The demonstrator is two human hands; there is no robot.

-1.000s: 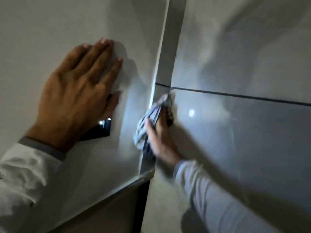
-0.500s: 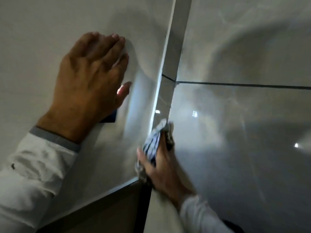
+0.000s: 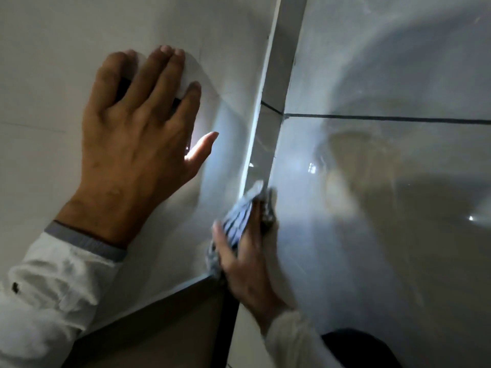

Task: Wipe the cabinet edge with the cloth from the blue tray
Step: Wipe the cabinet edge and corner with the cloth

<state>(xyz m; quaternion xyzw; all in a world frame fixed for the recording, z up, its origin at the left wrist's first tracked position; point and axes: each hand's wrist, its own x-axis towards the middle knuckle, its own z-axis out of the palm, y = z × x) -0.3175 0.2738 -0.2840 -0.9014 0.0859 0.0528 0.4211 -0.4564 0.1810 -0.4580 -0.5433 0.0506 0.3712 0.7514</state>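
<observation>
— Fingers [image 3: 162, 73] of the left hand [image 3: 132, 144]: how do they lie?

— Spread and flat against the pale, glossy cabinet door [image 3: 66, 49], holding nothing. A small dark object shows between them, too hidden to name. The white sleeve with a grey cuff [image 3: 61, 272] runs down to the lower left corner.

— And to the right of that hand?

— The thin white cabinet edge [image 3: 256, 118] runs up the door's right side, and beyond it a narrow grey strip meets the shiny grey wall tiles [image 3: 385, 235], crossed by a dark grout line [image 3: 385, 118].

— Where is the cloth?

— The crumpled blue-and-white striped cloth [image 3: 239, 219] is pressed onto the low part of that edge, just above the door's bottom corner. The right hand [image 3: 244, 264] has it wrapped in closed fingers, thumb on the door side, the others tucked toward the tiles.
</observation>
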